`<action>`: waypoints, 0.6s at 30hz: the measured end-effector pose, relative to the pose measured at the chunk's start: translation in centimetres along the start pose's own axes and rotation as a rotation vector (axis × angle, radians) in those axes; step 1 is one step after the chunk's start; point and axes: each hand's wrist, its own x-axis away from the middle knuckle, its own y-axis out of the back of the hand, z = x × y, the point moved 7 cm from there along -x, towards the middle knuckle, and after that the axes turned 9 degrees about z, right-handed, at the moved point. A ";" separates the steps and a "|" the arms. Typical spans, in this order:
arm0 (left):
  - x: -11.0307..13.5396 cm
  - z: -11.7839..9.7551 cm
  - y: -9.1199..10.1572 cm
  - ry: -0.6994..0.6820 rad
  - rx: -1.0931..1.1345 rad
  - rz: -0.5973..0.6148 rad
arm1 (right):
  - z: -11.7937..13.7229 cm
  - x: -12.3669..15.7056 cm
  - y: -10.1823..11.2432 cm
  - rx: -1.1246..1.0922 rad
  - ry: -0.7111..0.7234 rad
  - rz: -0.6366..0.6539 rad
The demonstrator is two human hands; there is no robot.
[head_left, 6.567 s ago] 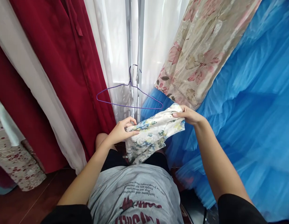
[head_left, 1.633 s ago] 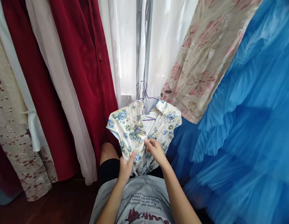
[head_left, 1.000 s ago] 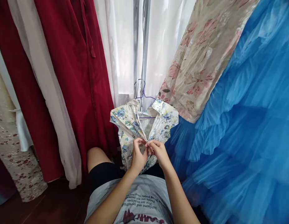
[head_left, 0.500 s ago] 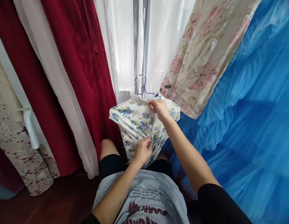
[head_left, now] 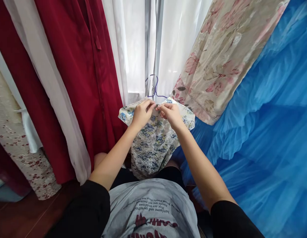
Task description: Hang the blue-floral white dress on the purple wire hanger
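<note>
A white garment with blue flowers (head_left: 153, 142) hangs from a purple hanger (head_left: 156, 89) in front of me. My left hand (head_left: 142, 114) pinches the cloth at the top middle of its neckline, fingers closed. Close beside it, my right hand (head_left: 170, 114) grips the other side of the same neckline, thumb and fingers pressed together. The fingertips of both hands almost meet there, and the small part between them is too fine to make out. The garment's lower end hangs down between my legs.
Dark red fabric (head_left: 71, 66) and a pale sheer cloth (head_left: 51, 72) hang at the left. To the right are a beige floral cloth (head_left: 217, 66) and ruffled blue tulle (head_left: 274, 138). A grey metal pole (head_left: 158, 43) stands before the white curtain (head_left: 133, 43).
My left hand has moved up from the garment's middle to the neckline, beside my right hand. The right hand stays at the neckline. The front now hangs straighter.
</note>
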 end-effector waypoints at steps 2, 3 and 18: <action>-0.9 -0.4 0.4 -0.035 -0.055 -0.010 | -0.8 -0.4 -0.1 0.023 0.019 -0.064; -1.1 -0.4 0.8 -0.038 -0.072 -0.038 | -1.4 -0.5 -0.2 0.045 0.011 -0.091; 7.2 19.1 5.3 0.683 0.496 -0.485 | -7.1 4.4 -5.7 -0.136 -0.176 -0.091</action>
